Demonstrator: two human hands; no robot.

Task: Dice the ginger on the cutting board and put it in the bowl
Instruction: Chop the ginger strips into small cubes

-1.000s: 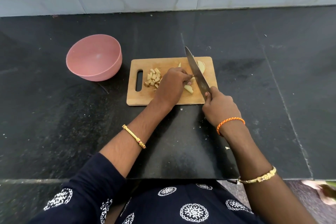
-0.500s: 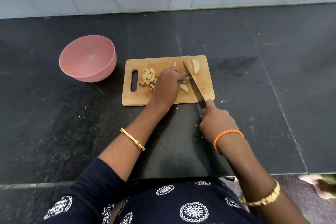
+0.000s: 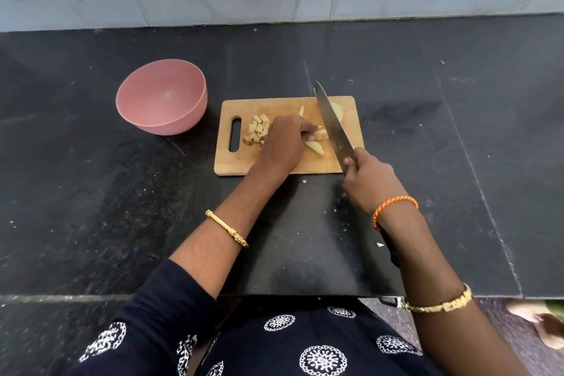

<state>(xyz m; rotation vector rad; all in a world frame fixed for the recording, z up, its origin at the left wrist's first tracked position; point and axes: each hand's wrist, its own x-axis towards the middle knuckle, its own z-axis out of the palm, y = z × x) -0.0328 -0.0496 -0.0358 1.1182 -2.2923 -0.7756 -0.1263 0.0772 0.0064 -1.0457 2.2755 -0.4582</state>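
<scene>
Nearest: R hand [image 3: 367, 181] curled round handle of 1 knife [image 3: 331, 120], blade angled over 1 wooden cutting board [image 3: 274, 166]. L hand [image 3: 282, 143] pinching ginger strip [image 3: 320, 133] w/ curled fingertips mid-board. 1 loose wedge [image 3: 315, 147] just beside, approx. a dozen diced cubes [image 3: 258, 130] near handle slot, 2 slices at far edge. Farther L: 1 pink bowl [image 3: 161, 96] on black counter [image 3: 91, 192].

Black speckled stone countertop [image 3: 91, 192] with thin seams, pale crumbs scattered at 5 o'clock, rectangular wooden cutting board with slotted handle [image 3: 274, 165] lying flat at centre, round pink plastic bowl [image 3: 161, 98] at 10 o'clock of the board, standing upright, near it, not touching.
</scene>
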